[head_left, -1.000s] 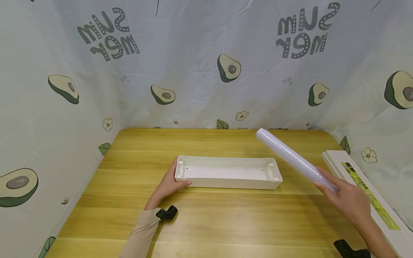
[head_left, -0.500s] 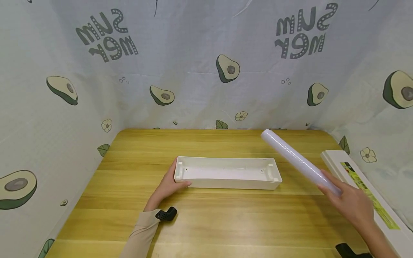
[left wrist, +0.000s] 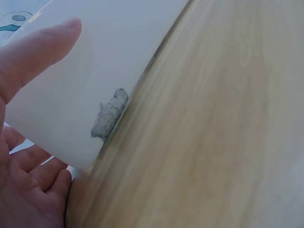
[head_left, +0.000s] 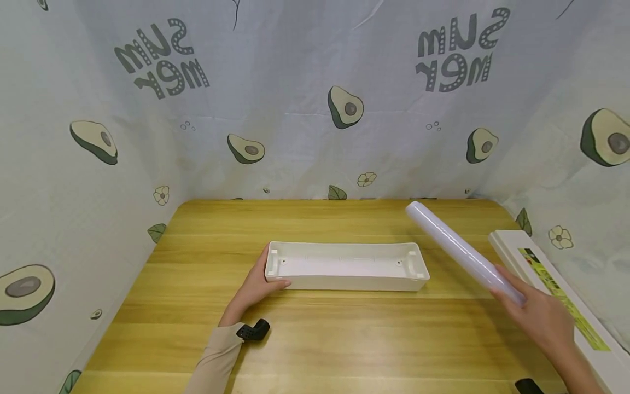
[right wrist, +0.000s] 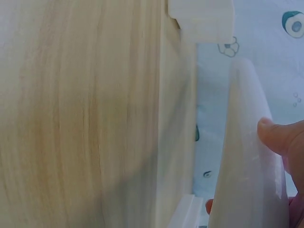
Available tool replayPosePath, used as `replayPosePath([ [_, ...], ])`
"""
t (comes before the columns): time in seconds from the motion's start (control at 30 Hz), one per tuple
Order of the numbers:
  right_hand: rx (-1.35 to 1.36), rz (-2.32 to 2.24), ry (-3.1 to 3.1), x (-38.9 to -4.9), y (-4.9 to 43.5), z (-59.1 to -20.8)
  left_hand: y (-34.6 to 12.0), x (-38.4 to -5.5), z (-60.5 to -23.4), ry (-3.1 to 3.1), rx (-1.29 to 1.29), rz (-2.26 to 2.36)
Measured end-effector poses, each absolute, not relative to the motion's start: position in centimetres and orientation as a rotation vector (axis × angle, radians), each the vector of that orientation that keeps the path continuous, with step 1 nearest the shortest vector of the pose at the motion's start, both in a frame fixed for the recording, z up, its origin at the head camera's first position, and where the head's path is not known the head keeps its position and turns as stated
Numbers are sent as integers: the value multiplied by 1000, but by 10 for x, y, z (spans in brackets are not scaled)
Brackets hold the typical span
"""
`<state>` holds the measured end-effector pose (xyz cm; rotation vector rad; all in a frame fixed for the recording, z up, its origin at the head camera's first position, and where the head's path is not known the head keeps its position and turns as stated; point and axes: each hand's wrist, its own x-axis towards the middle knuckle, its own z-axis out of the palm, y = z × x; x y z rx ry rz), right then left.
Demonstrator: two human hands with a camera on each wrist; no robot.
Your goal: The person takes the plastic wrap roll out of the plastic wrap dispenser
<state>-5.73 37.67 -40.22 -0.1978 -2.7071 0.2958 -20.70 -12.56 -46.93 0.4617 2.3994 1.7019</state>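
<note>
An open-topped white plastic box (head_left: pixel 344 282), long and narrow, rests on the wooden table with its hollow inside facing up. My left hand (head_left: pixel 255 287) grips its left end, thumb against the front wall and fingers round the end. In the left wrist view a grey, worn-looking patch marks the box wall (left wrist: pixel 99 57) near its lower edge. My right hand (head_left: pixel 543 317) holds the near end of a roll of plastic film (head_left: pixel 458 246), raised and slanting, its far end pointing up and left. The roll (right wrist: pixel 249 161) is apart from the box.
A long white lid-like piece or carton (head_left: pixel 512 239) with a yellow-green label (head_left: pixel 566 298) lies along the table's right side. A pale cloth (head_left: pixel 295 164) with avocado prints hangs behind and beside the wooden table (head_left: pixel 344 339).
My right hand and the film roll have moved slightly right and down. My left hand stays on the box, and the head view has shifted a little.
</note>
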Motion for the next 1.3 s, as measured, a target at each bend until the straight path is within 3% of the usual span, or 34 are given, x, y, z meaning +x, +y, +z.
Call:
replayPosePath([
  [1.3, -509, 240, -2907, -39, 399, -414, -124, -204, -477, 2425, 446, 1711],
])
